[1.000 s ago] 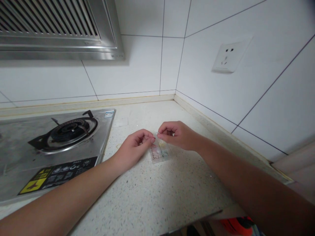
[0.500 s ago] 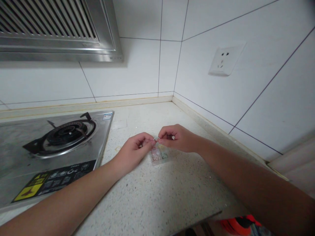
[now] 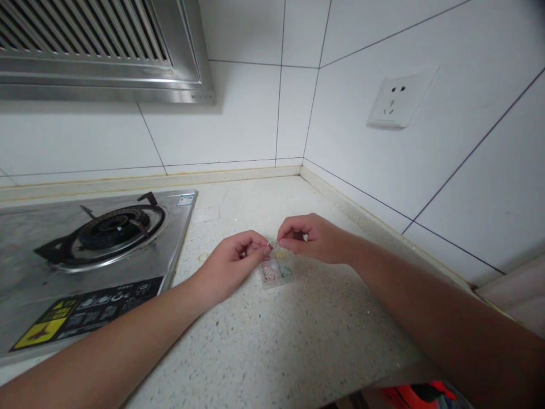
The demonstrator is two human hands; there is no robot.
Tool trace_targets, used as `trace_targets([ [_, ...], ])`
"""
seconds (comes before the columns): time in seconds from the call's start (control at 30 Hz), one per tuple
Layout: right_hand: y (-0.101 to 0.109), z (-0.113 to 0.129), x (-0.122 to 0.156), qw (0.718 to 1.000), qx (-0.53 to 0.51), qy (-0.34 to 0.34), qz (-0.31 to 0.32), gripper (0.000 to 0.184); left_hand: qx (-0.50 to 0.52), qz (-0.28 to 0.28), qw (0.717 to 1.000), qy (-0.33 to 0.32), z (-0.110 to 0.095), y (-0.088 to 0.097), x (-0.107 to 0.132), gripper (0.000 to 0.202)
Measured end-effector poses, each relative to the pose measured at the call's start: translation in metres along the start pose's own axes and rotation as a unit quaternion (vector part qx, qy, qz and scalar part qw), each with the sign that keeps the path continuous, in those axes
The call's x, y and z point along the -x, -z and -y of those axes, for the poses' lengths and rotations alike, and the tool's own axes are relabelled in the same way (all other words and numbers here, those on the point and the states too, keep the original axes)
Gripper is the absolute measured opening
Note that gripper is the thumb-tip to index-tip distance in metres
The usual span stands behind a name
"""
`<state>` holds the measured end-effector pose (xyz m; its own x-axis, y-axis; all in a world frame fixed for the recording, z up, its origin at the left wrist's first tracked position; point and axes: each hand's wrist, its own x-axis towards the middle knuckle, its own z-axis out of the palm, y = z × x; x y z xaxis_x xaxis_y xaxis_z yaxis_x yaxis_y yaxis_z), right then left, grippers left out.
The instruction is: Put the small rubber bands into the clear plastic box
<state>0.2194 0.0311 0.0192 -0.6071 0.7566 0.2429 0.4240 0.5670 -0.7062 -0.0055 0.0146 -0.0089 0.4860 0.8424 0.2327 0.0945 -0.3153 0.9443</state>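
Note:
Between my two hands a thin pale rubber band (image 3: 273, 243) is stretched a little, one end in each pinch. My left hand (image 3: 240, 255) has thumb and forefinger pressed together on its left end. The right end sits between the thumb and fingertips of my right hand (image 3: 309, 237). Just below the fingers, a clear plastic box (image 3: 276, 282) with compartments rests on the counter. Small pinkish and greenish bands lie in its front compartments; its rear is partly hidden by my hands. A loose yellow band (image 3: 203, 257) lies left of my left hand.
A gas stove (image 3: 170, 250) with a black burner (image 3: 117, 227) is at the left, below a metal range hood (image 3: 183, 68). Tiled walls meet behind the speckled counter (image 3: 255, 352). A socket (image 3: 398, 99) is on the right wall. Something orange-red (image 3: 409, 396) shows below the counter edge.
My right hand has moved slightly right, away from my left, and the gap spanned by the band is wider. The camera view has shifted a little.

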Motion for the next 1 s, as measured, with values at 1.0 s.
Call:
trace_targets([
  [1.0,-0.0023,0.0059,-0.0002,0.999,-0.035,0.022,-0.013,0.019,0.023,0.004,1.000,0.013,0.0016,0.0020,0.0017,0.019],
])
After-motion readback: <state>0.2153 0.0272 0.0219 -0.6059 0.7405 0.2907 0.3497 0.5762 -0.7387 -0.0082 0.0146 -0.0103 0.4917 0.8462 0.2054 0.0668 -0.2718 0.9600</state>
